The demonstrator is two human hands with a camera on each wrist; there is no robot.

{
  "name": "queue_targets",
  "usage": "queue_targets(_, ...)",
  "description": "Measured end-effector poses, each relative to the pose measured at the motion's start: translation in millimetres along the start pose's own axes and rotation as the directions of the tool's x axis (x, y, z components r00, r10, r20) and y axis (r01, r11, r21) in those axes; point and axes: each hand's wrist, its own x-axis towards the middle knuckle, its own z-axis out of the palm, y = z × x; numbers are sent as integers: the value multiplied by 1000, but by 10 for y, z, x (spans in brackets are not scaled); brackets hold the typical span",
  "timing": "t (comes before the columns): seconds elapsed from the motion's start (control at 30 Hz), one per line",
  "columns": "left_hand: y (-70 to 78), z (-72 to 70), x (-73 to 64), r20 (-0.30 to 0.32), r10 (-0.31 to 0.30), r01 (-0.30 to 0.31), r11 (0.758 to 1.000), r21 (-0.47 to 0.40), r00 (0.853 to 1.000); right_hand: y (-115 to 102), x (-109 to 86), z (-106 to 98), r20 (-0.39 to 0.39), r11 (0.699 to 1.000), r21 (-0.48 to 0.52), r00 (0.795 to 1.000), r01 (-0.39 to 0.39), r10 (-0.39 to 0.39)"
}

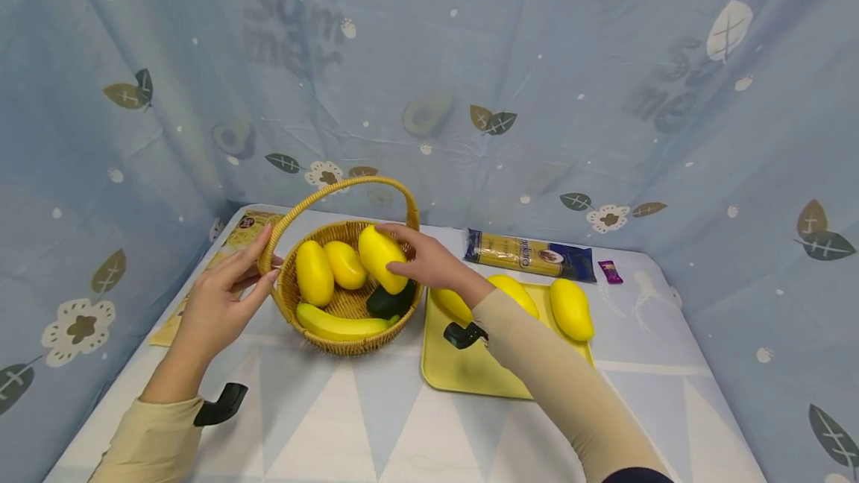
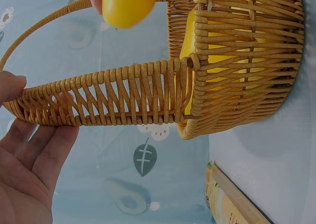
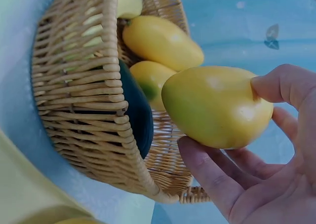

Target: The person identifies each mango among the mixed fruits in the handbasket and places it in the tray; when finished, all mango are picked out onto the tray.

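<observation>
A wicker basket [image 1: 349,346] with a tall arched handle stands left of centre in the head view. My left hand [image 1: 218,308] grips the left side of the handle [image 2: 103,96], thumb on one face and fingers on the other. Between the thumb and fingers of my right hand [image 1: 435,263] is a yellow mango [image 3: 217,108] with a greenish end, held over the basket's right part. Inside the basket lie two more mangoes [image 1: 314,274], a banana [image 1: 345,326] along the front, and a dark green fruit [image 3: 136,110], partly hidden under the held mango.
Right of the basket is a yellow tray [image 1: 463,375] with several mangoes [image 1: 570,310], partly covered by my right forearm. Behind it lie a pasta packet [image 1: 523,253] and a small purple wrapped sweet [image 1: 611,272]. A flat yellow packet [image 1: 251,228] is at the left edge, before a blue curtain [image 1: 429,58].
</observation>
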Motion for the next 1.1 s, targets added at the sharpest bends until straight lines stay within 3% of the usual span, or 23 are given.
queue_targets(0.27, 12, -1, -2, -5, -2, 2, 1000, 7, 1000, 43, -401, -148, -21, 998, 62, 999, -25, 27)
queue_targets(0.57, 28, 6, 6, -7, -12, 12, 1000, -1, 1000, 172, -976, -195, -50, 982, 127, 988, -137, 144)
queue_targets(0.87, 36, 6, 9, -5, -16, 16, 1000, -15, 1000, 452, -1411, -35, -82, 966, 138, 969, -220, 232)
queue_targets(1.1, 32, 4, 14, -6, -24, 24, 999, -21, 1000, 632, -1554, 152, -44, 957, 128, 963, -260, 268)
